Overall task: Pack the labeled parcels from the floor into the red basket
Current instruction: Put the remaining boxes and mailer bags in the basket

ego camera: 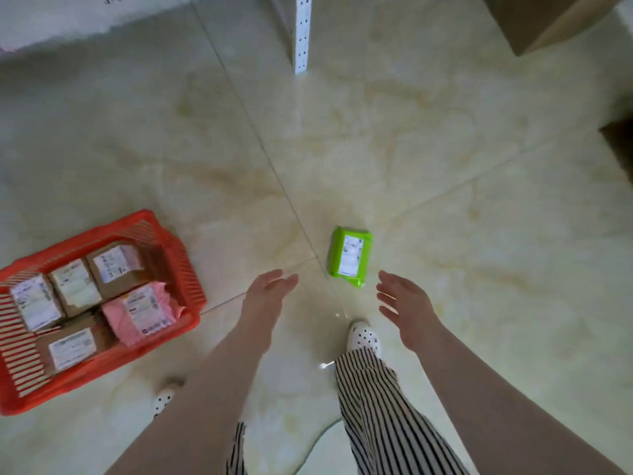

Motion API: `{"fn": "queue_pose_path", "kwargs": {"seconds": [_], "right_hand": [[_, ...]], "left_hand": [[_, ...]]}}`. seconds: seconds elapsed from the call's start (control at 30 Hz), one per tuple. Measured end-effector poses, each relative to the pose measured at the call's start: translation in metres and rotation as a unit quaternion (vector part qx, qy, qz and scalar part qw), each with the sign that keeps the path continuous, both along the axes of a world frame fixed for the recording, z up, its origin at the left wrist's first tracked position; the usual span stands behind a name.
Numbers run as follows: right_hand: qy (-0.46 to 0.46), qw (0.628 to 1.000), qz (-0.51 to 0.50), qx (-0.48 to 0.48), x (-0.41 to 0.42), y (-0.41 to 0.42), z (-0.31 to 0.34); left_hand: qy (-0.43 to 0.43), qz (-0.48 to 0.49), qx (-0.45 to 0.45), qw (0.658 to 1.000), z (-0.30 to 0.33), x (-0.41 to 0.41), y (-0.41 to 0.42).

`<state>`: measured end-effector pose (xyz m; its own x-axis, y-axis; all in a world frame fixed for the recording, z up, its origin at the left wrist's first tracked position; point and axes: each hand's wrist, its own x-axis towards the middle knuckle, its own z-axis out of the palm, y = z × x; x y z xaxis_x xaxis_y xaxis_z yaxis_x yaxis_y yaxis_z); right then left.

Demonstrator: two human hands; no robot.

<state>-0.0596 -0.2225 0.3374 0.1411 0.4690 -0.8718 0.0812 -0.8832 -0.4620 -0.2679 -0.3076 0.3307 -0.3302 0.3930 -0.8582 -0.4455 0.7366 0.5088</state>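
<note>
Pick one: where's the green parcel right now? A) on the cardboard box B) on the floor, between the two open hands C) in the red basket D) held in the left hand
B: the green parcel lies on the floor tiles, untouched, just beyond the open left hand and right hand; the red basket sits apart to the left.

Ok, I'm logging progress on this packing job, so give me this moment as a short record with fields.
basket: red basket on the floor, at the person's left
in basket: four brown boxes and a pink parcel, all labeled
left on floor: one green parcel, label up, ahead of the feet
left hand: open, empty, fingers toward the green parcel
right hand: open, empty, beside the green parcel, not touching
likely next: pick up the green parcel
</note>
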Motion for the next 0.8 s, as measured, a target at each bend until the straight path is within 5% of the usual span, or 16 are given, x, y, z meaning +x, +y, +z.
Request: {"fn": "queue_pose_path", "kwargs": {"seconds": [0.3,0.63,0.8], "right_hand": [[0.004,0.999,0.016,-0.036,0.065,0.068,-0.072],[-0.042,0.995,0.068,-0.058,0.063,0.09,-0.3],[-0.057,0.989,0.1,-0.089,0.057,0.093,-0.37]], "left_hand": [[0.036,-0.06,-0.048,0.996,-0.061,0.084,0.077],[0.09,-0.219,-0.085,0.968,-0.295,0.102,0.132],[0.059,-0.255,-0.087,0.961,-0.355,0.111,0.146]]}}
